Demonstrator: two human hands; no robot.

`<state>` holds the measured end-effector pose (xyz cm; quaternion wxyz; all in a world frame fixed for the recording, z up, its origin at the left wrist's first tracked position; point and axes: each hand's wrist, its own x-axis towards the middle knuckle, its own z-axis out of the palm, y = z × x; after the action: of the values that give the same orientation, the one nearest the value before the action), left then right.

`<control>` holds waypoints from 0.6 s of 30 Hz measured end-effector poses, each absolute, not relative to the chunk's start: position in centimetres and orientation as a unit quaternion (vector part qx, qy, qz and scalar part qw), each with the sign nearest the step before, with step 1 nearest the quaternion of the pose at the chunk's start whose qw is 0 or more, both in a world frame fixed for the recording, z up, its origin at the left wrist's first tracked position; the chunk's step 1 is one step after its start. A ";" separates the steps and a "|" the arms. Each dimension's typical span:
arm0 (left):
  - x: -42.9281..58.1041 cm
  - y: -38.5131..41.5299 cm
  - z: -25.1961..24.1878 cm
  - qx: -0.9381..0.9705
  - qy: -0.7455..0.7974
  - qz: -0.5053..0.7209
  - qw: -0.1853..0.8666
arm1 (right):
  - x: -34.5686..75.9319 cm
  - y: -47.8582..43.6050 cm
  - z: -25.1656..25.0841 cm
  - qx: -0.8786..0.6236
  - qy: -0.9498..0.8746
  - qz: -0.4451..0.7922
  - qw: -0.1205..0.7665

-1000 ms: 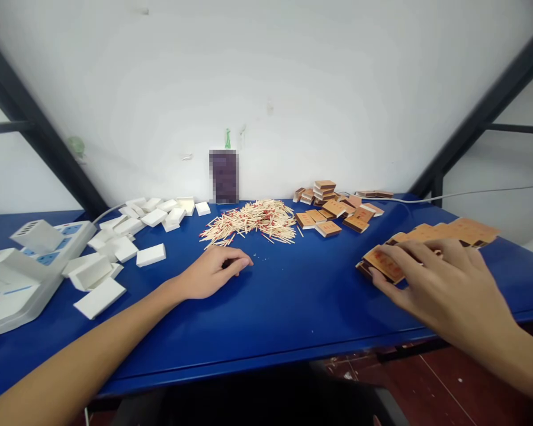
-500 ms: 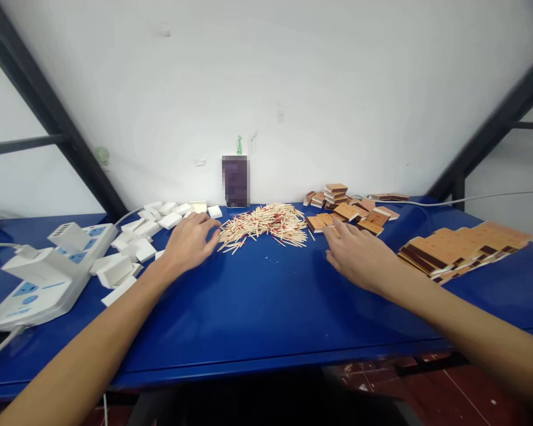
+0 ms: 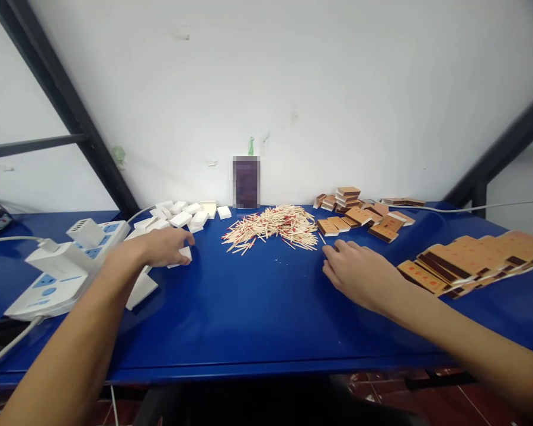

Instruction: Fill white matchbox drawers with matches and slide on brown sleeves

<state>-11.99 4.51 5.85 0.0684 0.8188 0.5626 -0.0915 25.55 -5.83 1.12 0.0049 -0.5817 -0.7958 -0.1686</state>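
My left hand [image 3: 165, 247] is over the white pieces at the left, thumb and forefinger around a white matchbox tray [image 3: 185, 253]. More white trays [image 3: 178, 219] lie loose behind and beneath it. My right hand [image 3: 352, 269] is low over the blue table, palm down, fingers slightly bent and apart, holding nothing I can see. A single match [image 3: 322, 238] lies just beyond its fingertips. Between the hands, farther back, spreads a heap of red-tipped matches [image 3: 275, 226]. Brown matchbox sleeves [image 3: 359, 215] are scattered and stacked behind my right hand.
A white power strip [image 3: 57, 296] with plugged-in adapters [image 3: 60, 260] stands at the left. Flat brown sleeves [image 3: 484, 257] lie overlapped at the right. A dark blurred rectangle [image 3: 246, 182] leans on the wall. A cable [image 3: 479, 208] runs along the back right.
My left hand has moved left and nearer, from beside the matches to the white tray. My right hand has drawn back a little from the brown sleeves. The view has shifted slightly left.
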 end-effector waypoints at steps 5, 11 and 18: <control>-8.7 2.5 6.7 0.907 0.396 0.069 0.122 | 24.1 -3.1 2.7 -0.584 -0.793 -0.168 -0.042; -2.6 -0.8 3.9 0.894 0.188 0.332 0.235 | 23.9 0.1 2.3 -0.599 -0.795 -0.076 -0.054; -0.8 -1.8 0.6 0.938 0.195 0.185 0.220 | 23.7 0.3 1.0 -0.574 -0.818 -0.035 0.013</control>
<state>-0.78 -1.80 0.62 0.2198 0.9378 0.1951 0.1846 23.73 0.33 1.03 0.0130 -0.5743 -0.8178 -0.0353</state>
